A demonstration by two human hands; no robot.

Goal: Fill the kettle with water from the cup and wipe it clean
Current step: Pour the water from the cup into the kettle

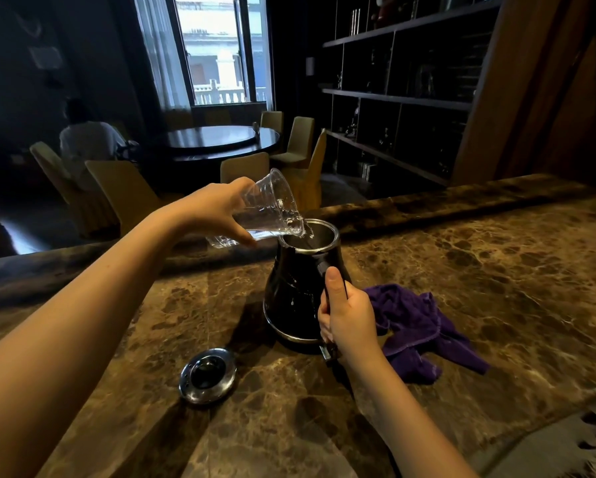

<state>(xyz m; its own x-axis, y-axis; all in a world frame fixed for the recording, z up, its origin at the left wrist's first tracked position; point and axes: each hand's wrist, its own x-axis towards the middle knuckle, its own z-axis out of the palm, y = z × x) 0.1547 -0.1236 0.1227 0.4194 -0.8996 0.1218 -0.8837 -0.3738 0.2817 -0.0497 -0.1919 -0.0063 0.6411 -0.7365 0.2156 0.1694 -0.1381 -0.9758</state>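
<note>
Marble counter; round table, chairs behind.

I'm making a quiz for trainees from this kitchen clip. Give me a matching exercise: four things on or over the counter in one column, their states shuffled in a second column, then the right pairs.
Column 1:
1. cup
2. kettle
3. lid
4. cloth

Column 2:
A. lying off the kettle, on the counter
B. crumpled, purple, beside the kettle
C. tilted, pouring, in the left hand
D. upright, open-topped, handle held by the right hand

Pairs: 1-C, 2-D, 3-A, 4-B
</note>
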